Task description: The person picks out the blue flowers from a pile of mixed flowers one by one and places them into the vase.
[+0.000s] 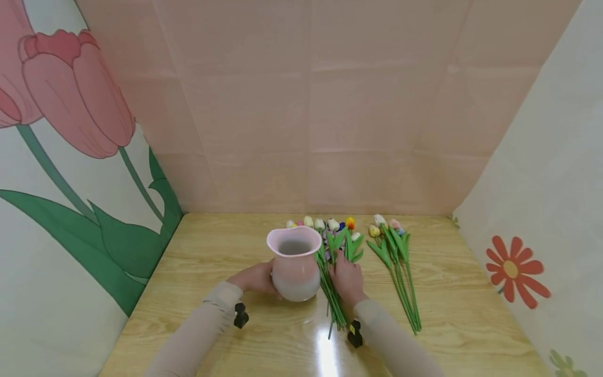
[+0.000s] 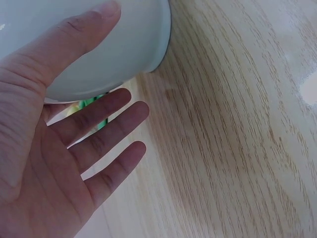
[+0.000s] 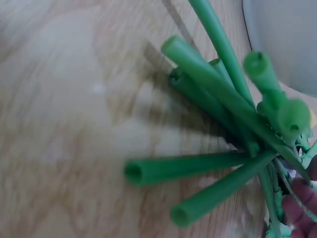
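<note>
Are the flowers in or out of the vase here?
Out: no stems show in the mouth of the vase; the right hand grips one bunch, another bunch lies on the table.

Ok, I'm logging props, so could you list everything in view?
table: 1, light wood, below
vase: 1, pink and white, table's middle
larger bouquet: 1, green with mixed colours, mostly right of vase
smaller bouquet: 1, green with mixed colours, farther right
backdrop: 1, pink, behind table
left panel: 1, white, pink and green, table's left
right panel: 1, white, red and green, table's right
wrist devices: 2, black, at wrists
sleeves: 2, beige, lower edge
left hand: 1, bare, touching vase
right hand: 1, bare, gripping larger bouquet
</note>
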Motion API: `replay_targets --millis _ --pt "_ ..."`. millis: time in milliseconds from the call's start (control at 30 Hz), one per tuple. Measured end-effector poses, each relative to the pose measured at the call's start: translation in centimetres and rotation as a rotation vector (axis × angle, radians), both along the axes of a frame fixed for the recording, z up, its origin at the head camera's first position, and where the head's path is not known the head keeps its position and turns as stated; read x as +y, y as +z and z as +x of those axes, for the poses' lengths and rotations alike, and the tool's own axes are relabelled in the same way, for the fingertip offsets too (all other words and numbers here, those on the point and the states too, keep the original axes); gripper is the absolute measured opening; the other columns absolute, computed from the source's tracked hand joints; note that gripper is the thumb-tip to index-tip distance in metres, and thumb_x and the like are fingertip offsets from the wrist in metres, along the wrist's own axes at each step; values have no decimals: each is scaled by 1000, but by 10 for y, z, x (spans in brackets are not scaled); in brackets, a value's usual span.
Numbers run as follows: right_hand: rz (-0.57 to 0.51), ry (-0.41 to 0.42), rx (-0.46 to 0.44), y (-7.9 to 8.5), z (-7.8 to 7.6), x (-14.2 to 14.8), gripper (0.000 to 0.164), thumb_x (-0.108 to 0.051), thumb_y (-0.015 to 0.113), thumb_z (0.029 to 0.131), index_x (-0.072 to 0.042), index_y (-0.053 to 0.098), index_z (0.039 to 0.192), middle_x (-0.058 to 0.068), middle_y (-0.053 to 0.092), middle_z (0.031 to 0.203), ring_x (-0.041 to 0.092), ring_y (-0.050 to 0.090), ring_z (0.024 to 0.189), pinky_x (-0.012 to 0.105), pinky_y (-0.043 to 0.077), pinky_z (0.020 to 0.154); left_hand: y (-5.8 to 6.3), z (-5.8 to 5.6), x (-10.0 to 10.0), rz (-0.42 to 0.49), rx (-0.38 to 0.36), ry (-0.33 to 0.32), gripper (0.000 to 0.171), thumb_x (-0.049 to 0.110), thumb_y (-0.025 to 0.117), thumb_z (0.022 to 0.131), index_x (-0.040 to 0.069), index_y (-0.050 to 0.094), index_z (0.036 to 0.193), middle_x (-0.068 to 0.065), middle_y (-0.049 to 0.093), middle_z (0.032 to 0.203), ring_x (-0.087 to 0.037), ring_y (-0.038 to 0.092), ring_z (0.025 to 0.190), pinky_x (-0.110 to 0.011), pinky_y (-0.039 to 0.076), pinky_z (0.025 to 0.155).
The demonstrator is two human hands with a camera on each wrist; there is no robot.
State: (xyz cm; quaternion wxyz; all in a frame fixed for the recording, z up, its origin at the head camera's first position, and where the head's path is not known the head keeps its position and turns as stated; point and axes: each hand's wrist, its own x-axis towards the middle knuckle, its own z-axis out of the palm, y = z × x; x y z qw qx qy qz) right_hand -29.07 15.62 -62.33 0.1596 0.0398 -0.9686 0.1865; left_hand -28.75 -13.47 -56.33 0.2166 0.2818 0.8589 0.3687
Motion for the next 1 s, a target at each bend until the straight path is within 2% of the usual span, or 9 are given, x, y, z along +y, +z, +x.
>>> replay_targets --millis 200,300,400,600,733,867,1000 --pt "-98 37 157 6 0 3 41 -12 64 84 -7 57 125 0 57 62 17 45 48 41 43 54 2 1 -1 -1 -21 5 99 22 91 64 20 35 146 -2 51 142 -17 51 125 -39 39 106" --pt "-94 78 250 15 0 5 39 -8 66 84 -6 60 122 2 61 66 15 45 48 37 42 50 3 1 -2 0 -36 12 99 22 91 65 20 35 146 -2 50 143 -17 51 125 -39 39 106" --pt "-56 109 294 27 1 9 38 -7 68 83 -6 60 121 3 65 69 16 52 52 40 45 56 3 1 -3 3 -44 12 99 23 91 65 20 34 147 -2 49 144 -17 51 125 -40 39 106" --pt "-15 127 371 48 3 24 37 -9 67 85 -6 62 122 2 67 72 18 53 56 42 46 59 0 0 -2 20 -56 12 101 22 91 64 21 34 147 -1 49 144 -16 51 125 -40 39 106" --pt "21 136 486 53 1 43 41 -7 67 85 -6 61 125 4 65 74 22 55 63 42 45 60 -2 -1 -1 26 -46 11 101 22 91 63 20 35 146 -2 50 143 -16 52 123 -39 40 105" --pt "52 114 587 55 -4 64 41 -10 66 85 -5 61 125 6 66 75 24 55 62 40 39 58 -3 -1 -1 30 -44 10 101 22 92 63 20 35 147 -3 50 143 -17 51 124 -40 39 106" --pt "50 76 605 59 -9 84 39 -11 63 86 -5 60 124 7 67 76 27 54 62 40 37 58 -2 -1 -1 38 -48 7 101 21 91 64 19 34 147 -4 49 144 -19 51 125 -41 39 107"
